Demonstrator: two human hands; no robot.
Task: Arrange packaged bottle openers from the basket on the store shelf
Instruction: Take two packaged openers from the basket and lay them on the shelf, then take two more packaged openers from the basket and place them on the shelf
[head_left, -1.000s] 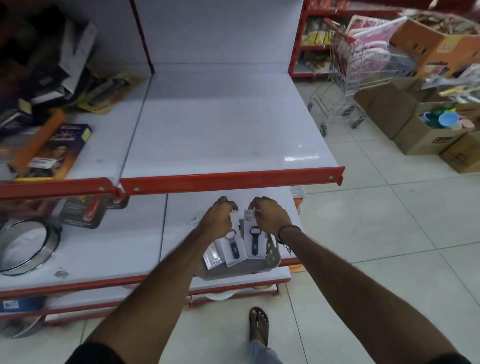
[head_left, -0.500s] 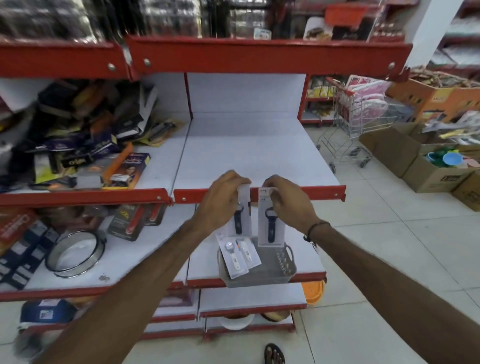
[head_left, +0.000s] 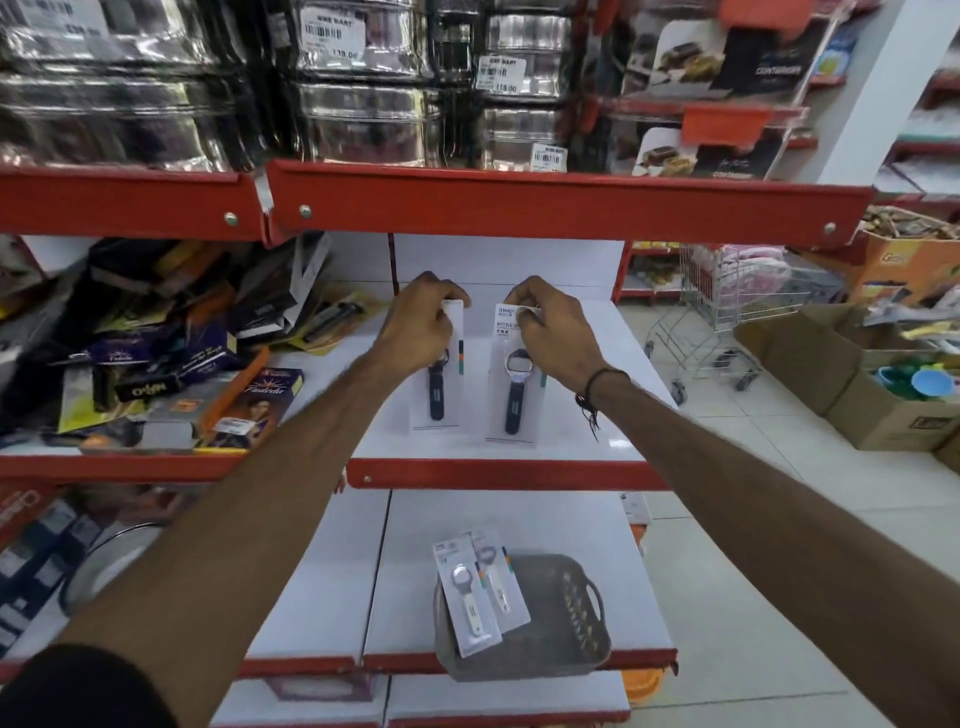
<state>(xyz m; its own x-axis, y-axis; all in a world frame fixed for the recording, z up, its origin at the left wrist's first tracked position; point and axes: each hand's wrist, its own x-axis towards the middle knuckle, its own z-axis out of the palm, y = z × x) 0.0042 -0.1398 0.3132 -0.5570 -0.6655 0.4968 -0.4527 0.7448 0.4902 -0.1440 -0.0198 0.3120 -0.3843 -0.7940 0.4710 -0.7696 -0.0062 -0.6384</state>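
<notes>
My left hand (head_left: 421, 325) pinches the top of a packaged bottle opener with a dark handle (head_left: 437, 387). My right hand (head_left: 553, 332) grips the top of a second dark-handled packaged opener (head_left: 515, 395). Both packs hang side by side over the white middle shelf (head_left: 597, 426), their lower edges near its surface. On the shelf below, a grey plastic basket (head_left: 566, 623) holds two more packaged openers with white handles (head_left: 475, 592), leaning against its left rim.
Jumbled boxes and packs (head_left: 171, 364) crowd the shelf section to the left. Steel tins (head_left: 363, 78) fill the top shelf. A shopping trolley (head_left: 727, 312) and cardboard cartons (head_left: 857, 374) stand on the floor at right.
Both hands have lifted the two dark-handled packs up out of the basket and forward onto the middle shelf. My view has tilted upward.
</notes>
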